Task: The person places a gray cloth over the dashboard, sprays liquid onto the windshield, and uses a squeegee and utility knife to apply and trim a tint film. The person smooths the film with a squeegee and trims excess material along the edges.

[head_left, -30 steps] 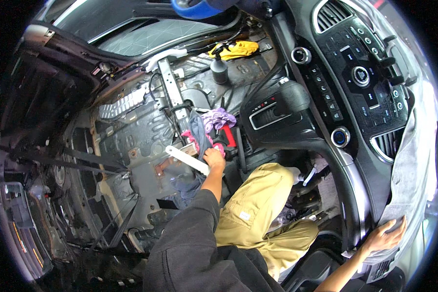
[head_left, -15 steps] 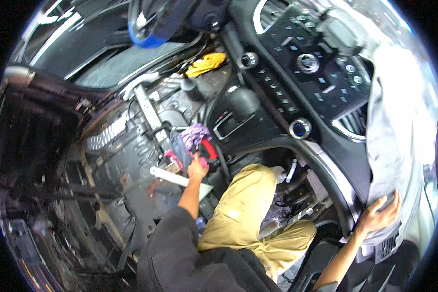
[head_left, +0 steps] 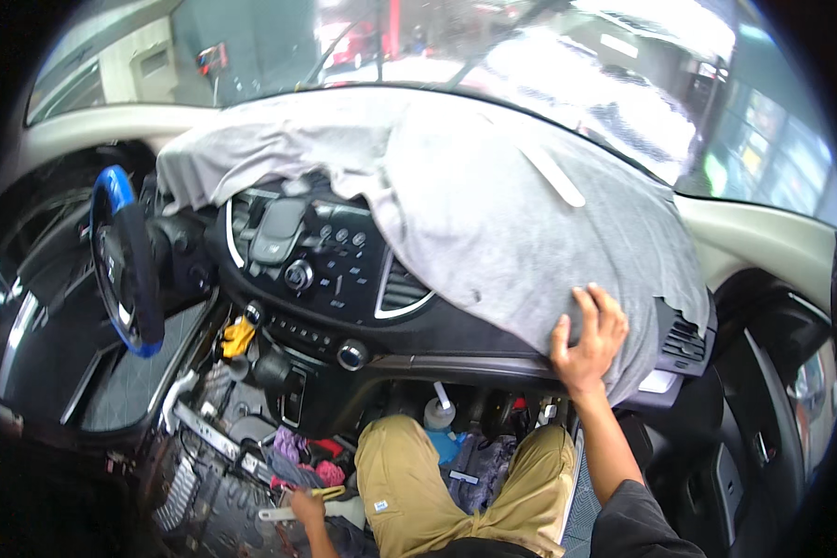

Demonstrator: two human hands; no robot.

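My right hand (head_left: 591, 339) rests with fingers spread on a grey cloth (head_left: 493, 223) draped over the car's dashboard. Low in the picture, my left hand (head_left: 307, 509) has its fingers curled, down on the bare floor pan. Beside its fingers show a slim yellow piece (head_left: 327, 493) and a flat whitish strip (head_left: 274, 513); which of them it grips is hard to make out. Just beyond lie a pink cloth (head_left: 329, 472), a purple cloth (head_left: 291, 444) and a red item (head_left: 325, 448).
A steering wheel (head_left: 138, 265) with blue sections stands at left. The centre panel (head_left: 330, 270) has knobs and an upright dark holder. Another white strip (head_left: 556, 177) lies on the dash cloth. A bottle (head_left: 440, 412) stands beyond my knees; yellow cloth (head_left: 238, 338) sits below the panel.
My view has swung up and right, bringing the whole dashboard and windscreen into sight. My left hand has drawn back from the pink cloth. My right hand still lies on the grey cloth.
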